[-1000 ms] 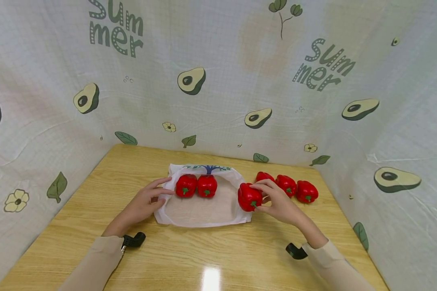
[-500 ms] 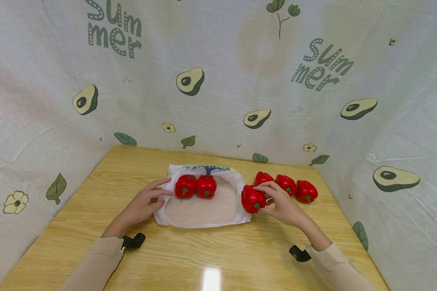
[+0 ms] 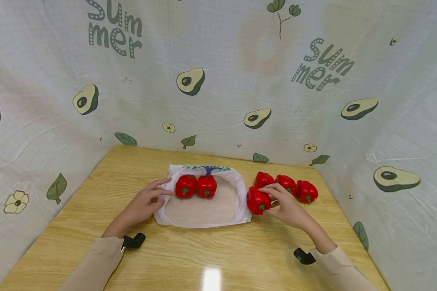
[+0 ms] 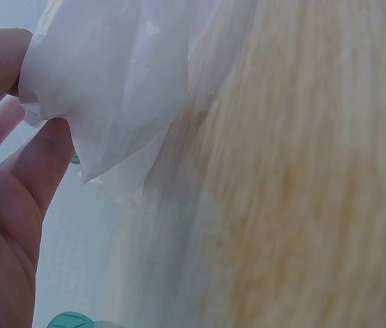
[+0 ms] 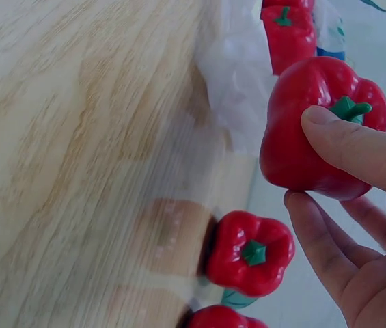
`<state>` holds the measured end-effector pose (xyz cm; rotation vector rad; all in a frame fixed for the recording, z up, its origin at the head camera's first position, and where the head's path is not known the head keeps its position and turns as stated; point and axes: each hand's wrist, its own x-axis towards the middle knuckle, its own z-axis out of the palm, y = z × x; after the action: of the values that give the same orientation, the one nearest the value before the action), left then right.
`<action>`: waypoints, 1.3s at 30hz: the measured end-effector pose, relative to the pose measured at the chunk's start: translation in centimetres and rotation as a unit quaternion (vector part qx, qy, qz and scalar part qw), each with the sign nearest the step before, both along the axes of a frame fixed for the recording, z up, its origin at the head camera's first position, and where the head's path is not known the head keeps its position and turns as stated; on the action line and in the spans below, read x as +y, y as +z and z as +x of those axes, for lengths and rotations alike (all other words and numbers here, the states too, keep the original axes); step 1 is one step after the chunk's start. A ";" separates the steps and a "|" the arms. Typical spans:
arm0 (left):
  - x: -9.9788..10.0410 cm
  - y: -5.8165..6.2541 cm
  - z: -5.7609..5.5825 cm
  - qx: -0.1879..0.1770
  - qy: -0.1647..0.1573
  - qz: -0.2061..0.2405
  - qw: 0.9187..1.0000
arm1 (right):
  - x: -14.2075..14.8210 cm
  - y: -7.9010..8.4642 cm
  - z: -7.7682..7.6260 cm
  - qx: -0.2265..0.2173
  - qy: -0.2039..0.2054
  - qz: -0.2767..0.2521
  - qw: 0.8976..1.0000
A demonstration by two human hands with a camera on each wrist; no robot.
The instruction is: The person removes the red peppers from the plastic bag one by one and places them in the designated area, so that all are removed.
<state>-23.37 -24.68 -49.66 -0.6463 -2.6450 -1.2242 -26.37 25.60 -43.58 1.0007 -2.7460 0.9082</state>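
Observation:
A white plastic bag (image 3: 200, 212) printed with a blue tree lies with its mouth facing me in the head view. Two red bell peppers (image 3: 206, 186) sit side by side inside it. At the bag's left edge, my left hand (image 3: 143, 204) holds the film between thumb and fingers; the left wrist view shows the thumb (image 4: 42, 157) against the plastic. My right hand (image 3: 285, 206) grips another red bell pepper (image 5: 309, 137), green stem toward me, just off the bag's right edge. The thumb lies beside the stem and the fingers support the pepper's other side.
Three more red bell peppers (image 3: 306, 191) rest in a row on the wooden table (image 3: 175, 258), behind and right of my right hand. A white cloth (image 3: 218, 89) with avocado prints hangs around the table's back and sides.
My right hand has carried its bell pepper to the right, from over the bag's right edge to just beside it. The left hand and the bag have stayed in place.

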 end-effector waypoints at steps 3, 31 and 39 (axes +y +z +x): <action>0.0 0.0 0.0 0.000 0.000 0.000 1.000 | 0.5 -0.2 0.1 0.006 -0.002 -0.002 1.000; -0.1 -0.3 -0.1 0.009 -0.006 0.001 1.000 | 3.6 -2.2 0.2 -0.020 -0.035 0.018 0.999; -0.1 -0.3 -0.2 0.008 -0.007 0.002 1.000 | 4.2 -2.9 -0.3 -0.024 -0.038 0.019 0.999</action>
<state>-23.58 -24.79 -49.94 -0.6726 -2.6284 -1.2226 -26.67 29.77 -46.47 0.8853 -2.8285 0.8835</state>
